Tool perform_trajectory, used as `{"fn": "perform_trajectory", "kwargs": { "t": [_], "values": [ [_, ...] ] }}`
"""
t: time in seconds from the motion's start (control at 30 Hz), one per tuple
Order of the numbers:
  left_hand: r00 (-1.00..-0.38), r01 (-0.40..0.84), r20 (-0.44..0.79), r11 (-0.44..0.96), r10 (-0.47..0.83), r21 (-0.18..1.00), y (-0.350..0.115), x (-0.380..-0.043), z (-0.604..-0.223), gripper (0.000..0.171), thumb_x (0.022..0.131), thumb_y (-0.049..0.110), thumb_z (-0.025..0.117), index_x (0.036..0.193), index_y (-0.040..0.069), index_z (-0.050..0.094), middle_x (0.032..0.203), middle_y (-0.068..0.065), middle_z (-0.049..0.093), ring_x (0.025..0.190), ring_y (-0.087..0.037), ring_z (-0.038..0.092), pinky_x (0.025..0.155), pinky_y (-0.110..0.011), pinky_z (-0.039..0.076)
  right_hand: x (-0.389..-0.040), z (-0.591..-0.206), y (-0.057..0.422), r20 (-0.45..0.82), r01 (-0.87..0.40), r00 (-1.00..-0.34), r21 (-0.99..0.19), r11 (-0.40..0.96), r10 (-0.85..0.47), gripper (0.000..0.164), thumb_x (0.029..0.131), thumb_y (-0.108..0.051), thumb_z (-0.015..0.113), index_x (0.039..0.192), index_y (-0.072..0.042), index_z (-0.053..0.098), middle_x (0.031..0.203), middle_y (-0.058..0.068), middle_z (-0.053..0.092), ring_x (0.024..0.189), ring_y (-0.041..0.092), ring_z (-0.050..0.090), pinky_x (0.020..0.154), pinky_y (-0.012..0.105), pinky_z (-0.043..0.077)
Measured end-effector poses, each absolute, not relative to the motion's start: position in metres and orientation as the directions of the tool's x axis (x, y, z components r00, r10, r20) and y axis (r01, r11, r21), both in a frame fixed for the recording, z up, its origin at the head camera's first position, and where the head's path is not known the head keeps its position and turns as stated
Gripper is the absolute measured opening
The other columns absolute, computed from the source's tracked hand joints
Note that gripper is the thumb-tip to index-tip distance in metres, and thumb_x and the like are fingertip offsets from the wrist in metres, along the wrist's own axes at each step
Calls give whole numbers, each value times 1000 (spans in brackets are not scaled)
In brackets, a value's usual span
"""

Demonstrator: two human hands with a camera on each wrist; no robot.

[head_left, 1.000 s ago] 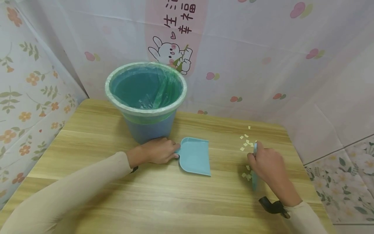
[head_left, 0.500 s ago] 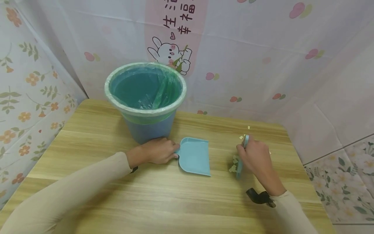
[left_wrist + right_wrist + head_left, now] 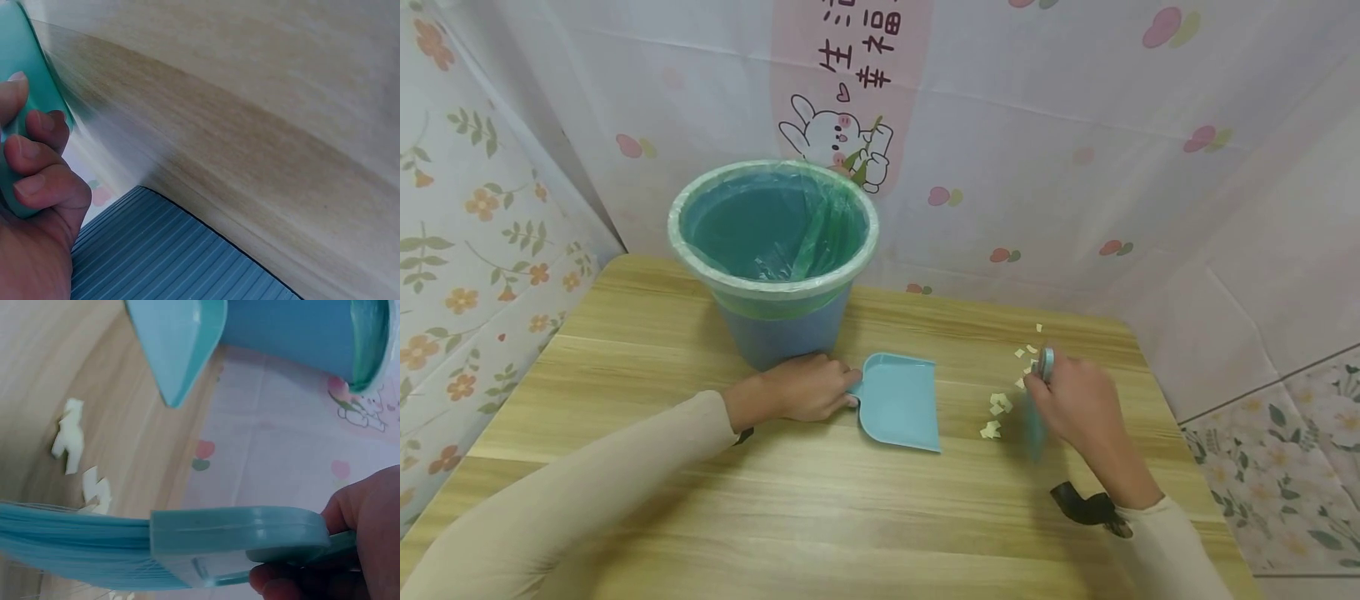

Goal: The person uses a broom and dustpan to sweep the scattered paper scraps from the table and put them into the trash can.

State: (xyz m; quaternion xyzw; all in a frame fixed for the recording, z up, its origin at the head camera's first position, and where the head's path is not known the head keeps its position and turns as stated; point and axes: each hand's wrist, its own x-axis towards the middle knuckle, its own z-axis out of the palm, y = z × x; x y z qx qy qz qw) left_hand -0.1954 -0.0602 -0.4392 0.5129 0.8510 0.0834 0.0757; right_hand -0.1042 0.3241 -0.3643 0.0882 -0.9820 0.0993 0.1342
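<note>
My left hand (image 3: 812,386) grips the handle of a light blue dustpan (image 3: 898,400) that lies on the table, its wide edge facing right. In the left wrist view, the fingers (image 3: 47,187) curl round that handle. To the right, my right hand (image 3: 1081,404) holds a small blue hand brush (image 3: 237,534) by its handle; its bristles (image 3: 81,547) look blurred in the head view. Small pale yellow paper scraps (image 3: 1000,404) lie in little heaps between brush and dustpan. More scraps (image 3: 1021,353) are scattered behind the brush, some partly hidden by it.
A blue bin (image 3: 786,321) with a green-tinted liner stands behind my left hand, close to the dustpan. The wooden table (image 3: 850,517) ends at the back against a printed cloth (image 3: 1015,150). Another floral cloth (image 3: 482,208) hangs at the left.
My right hand swept the brush left, pushing scraps toward the dustpan, then moved back a little to the right. The scraps lie farther left than before. My left hand and the dustpan have stayed put.
</note>
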Motion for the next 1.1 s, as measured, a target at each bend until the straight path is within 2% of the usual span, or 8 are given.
{"fn": "perform_trajectory", "kwargs": {
  "t": [0.13,0.23,0.47,0.7,0.87,1.0,1.1],
  "values": [
    [-462,862,-44,459,886,216,-61,-195,-439,25,115,30,61,113,6,65,88,-1,64,78,-21,71,76,-40,60,-101,-368,326,222,-218,-957,-134,967,-185,26,96,-13,59,81,-14,39,60,-4,31,54,17,33,51,35,29],
    [-459,865,-41,456,888,210,-61,-195,-440,25,115,30,61,113,5,65,89,-2,65,80,-22,72,76,-40,60,-101,-371,324,192,-219,-963,-151,964,-189,23,96,-13,60,85,-14,40,61,-3,35,55,19,38,52,36,31],
    [-456,867,-35,452,890,208,-61,-195,-439,25,115,30,60,113,5,65,88,-3,65,80,-24,73,77,-42,60,-111,-376,308,218,-276,-948,-200,940,-232,22,97,-9,57,84,-13,40,62,-5,30,54,15,30,53,34,28],
    [-460,863,-42,458,887,214,-62,-196,-440,26,115,30,61,114,5,65,87,-3,65,80,-24,73,78,-42,60,-121,-380,294,251,-297,-938,-227,927,-239,20,98,-9,60,85,-11,44,61,-4,35,53,16,34,52,34,31],
    [-455,865,-40,452,890,216,-61,-195,-440,25,115,30,61,113,5,64,86,-2,64,80,-25,73,77,-42,60,-122,-380,293,282,-298,-929,-195,934,-238,19,96,-10,56,83,-12,42,60,-5,30,53,13,27,51,33,27],
    [-449,869,-33,445,893,218,-61,-196,-439,25,115,30,61,112,5,64,85,-2,64,78,-24,73,77,-42,60,-115,-376,291,336,-297,-913,-161,941,-231,24,89,-8,53,77,-15,35,60,-9,21,56,11,17,49,30,21],
    [-448,869,-31,443,894,222,-61,-196,-438,25,114,30,61,111,5,64,85,-2,64,78,-24,73,76,-41,60,-109,-374,288,354,-274,-911,-139,952,-211,24,86,-7,53,75,-15,33,61,-10,18,57,11,15,48,29,19]
  ]
}}
